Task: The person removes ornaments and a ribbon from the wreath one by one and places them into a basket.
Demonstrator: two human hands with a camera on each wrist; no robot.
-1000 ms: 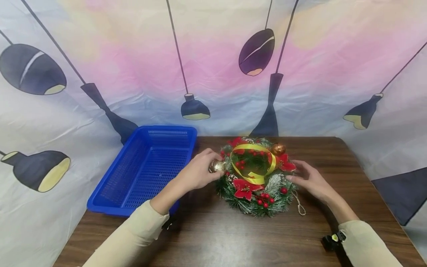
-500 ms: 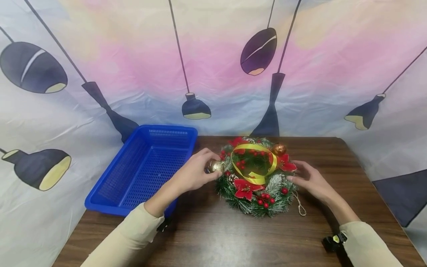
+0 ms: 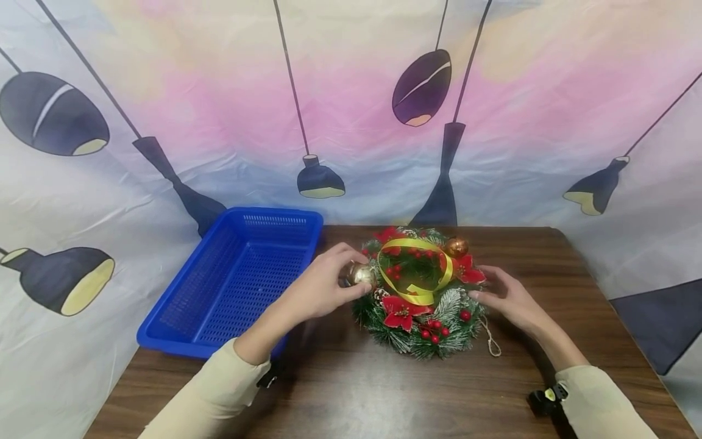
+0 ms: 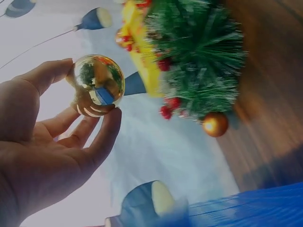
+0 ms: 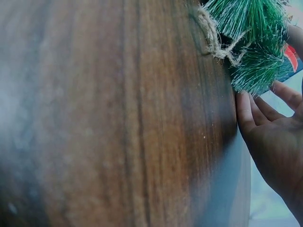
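Observation:
My left hand [image 3: 320, 282] holds a shiny gold bauble [image 4: 98, 84] between its thumb and fingertips. In the head view the bauble overlaps the left side of a Christmas wreath [image 3: 446, 347], which lies on the wooden table. Red poinsettias [image 3: 402, 312], red berries [image 3: 433, 332], frosted green sprigs and a yellow ribbon loop [image 3: 448, 268] decorate the wreath. A copper-coloured bauble [image 3: 456, 246] sits at its back right. My right hand [image 3: 512, 300] rests its thumb and fingertips at the wreath's right outer edge, its fingers fairly straight. In the right wrist view they reach the green needles low down.
A blue perforated plastic basket [image 3: 189, 344] stands left of the wreath, close to my left forearm. A twine loop [image 3: 492, 341] trails from the wreath's right side onto the table [image 3: 378, 396]. Behind the table hangs a cloth [image 3: 356, 91] printed with lamps.
My left hand draws the gold bauble slightly left, then brings it back right to the wreath's left side. The right hand and the wreath stay put.

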